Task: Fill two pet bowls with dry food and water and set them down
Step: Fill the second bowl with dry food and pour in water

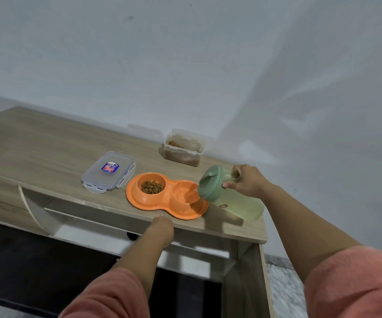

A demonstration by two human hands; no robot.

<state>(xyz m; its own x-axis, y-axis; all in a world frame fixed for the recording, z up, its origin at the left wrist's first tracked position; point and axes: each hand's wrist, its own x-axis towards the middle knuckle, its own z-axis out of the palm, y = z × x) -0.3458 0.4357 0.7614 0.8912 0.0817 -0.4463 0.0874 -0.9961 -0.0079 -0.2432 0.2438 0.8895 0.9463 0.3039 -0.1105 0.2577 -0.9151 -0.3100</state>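
1. The lid (108, 172) on the desk (36, 143) bears a blue-and-red sticker; its print is too small to read.
2. The jug (229, 193) carries a small brownish mark, also unreadable.

wooden desk (36, 143) against a pale wall (185, 53).

tilted green jug (222, 191) pours water into orange double bowl (162, 203) beside kibble.

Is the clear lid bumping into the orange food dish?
Cannot tell. In the head view the clear lid's right latch lies right beside the orange dish's left rim, and neither a gap nor contact shows plainly.
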